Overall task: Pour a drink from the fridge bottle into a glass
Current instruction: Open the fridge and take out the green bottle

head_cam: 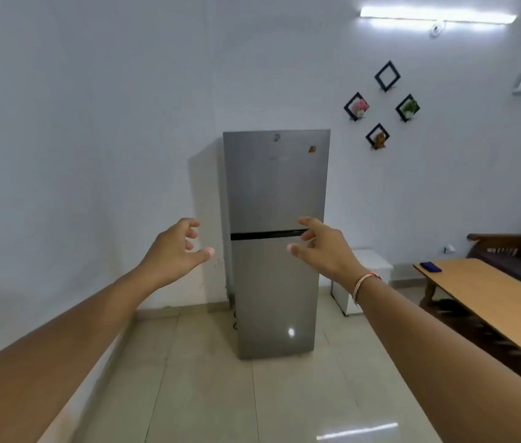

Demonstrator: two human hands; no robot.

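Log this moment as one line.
stage: approach | fridge: doors closed | left hand: empty, raised | right hand: empty, raised | bottle, glass: unseen

Bright tube light (437, 16); floor (356, 431) glare; wide-angle edge distortion.

One head-worn wide-angle view, facing forward and slightly down; the fridge (276, 244) stands at frame centre, some way off; both forearms enter from the lower corners; walls bow at the edges.

We see two bare forearms, no sleeves reaching them. Our right hand (323, 247) wears a thin pale thread band with a red bit (363, 284) at the wrist; our left hand (176, 247) wears nothing.
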